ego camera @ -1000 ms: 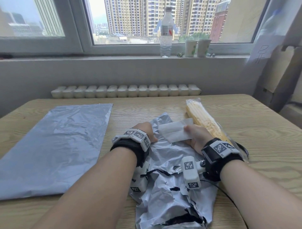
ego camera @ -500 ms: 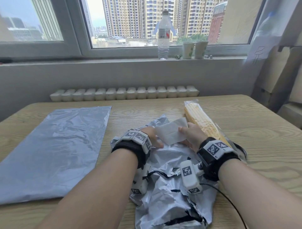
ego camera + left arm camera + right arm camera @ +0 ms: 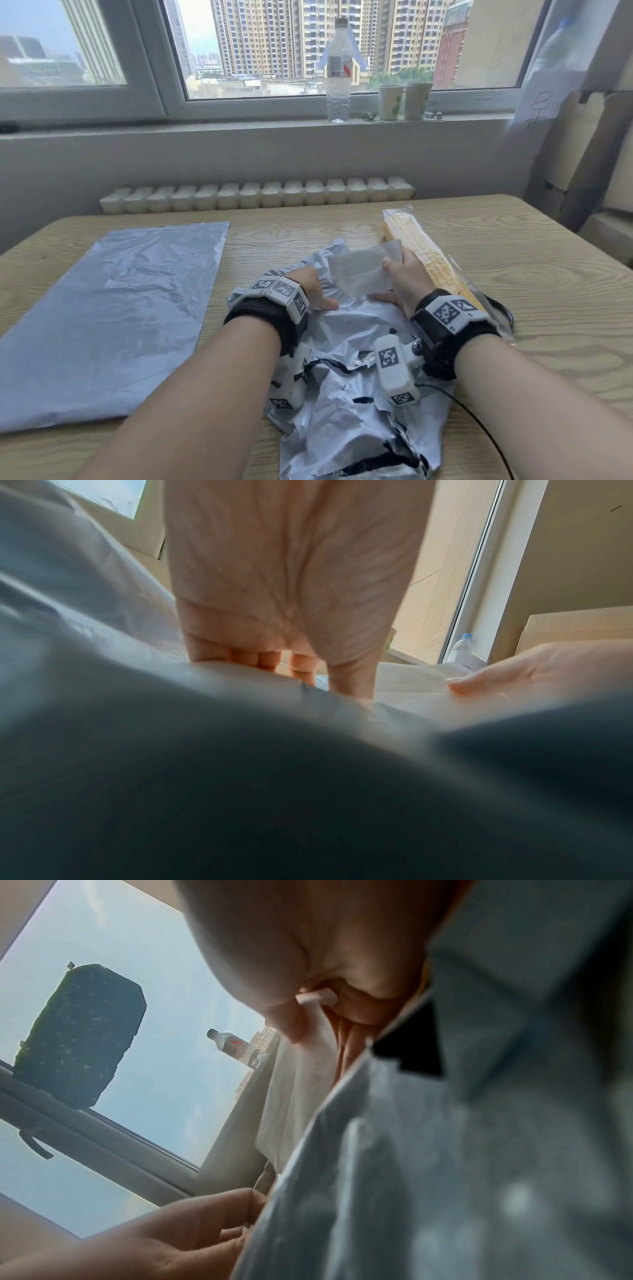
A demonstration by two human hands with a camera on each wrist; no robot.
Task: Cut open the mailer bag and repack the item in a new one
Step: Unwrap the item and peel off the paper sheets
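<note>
The torn, crumpled grey old mailer bag lies in front of me. My left hand grips its upper part, fingers curled down into the plastic. My right hand pinches the edge of a white paper sheet that stands up from the bag; the right wrist view shows this sheet between thumb and fingers. The item, a long yellow pack in clear wrap, lies just right of my right hand. A flat new grey mailer bag lies at the left.
The wooden table has bare room at the far right and behind the bags. A black looped object lies half hidden by my right wrist. A water bottle and two paper cups stand on the windowsill. Cardboard leans at the right.
My right hand has drawn the white sheet slightly left and tilted it up more. The left hand keeps its grip on the old bag.
</note>
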